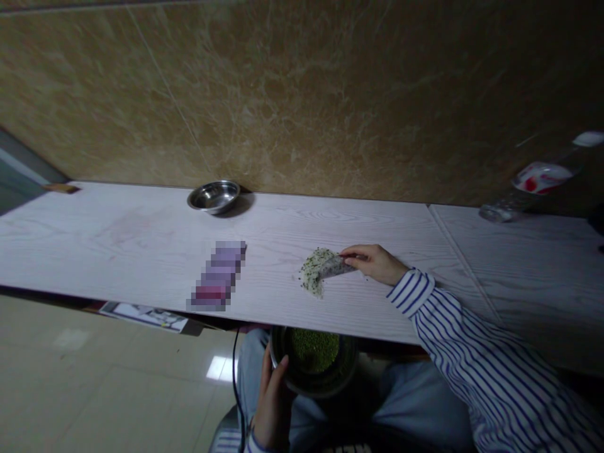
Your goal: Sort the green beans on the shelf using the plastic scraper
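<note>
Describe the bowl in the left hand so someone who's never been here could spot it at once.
Find the long pale table against the brown marbled wall, then look just below its near edge. There, by the person's jeans, the left hand grips a round bowl by its rim. Small green grains inside set it apart from the shiny metal bowl on the table.

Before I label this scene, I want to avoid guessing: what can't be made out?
All in the head view:
Pixelated patch: blocks hide what lies there.
Flat piece in the right hand: too dim and blurred to identify.
Left hand: the bowl hides some fingers.
Bottle label: too blurred to read.
Dark thing, far right: cut off by the picture's edge.
</note>
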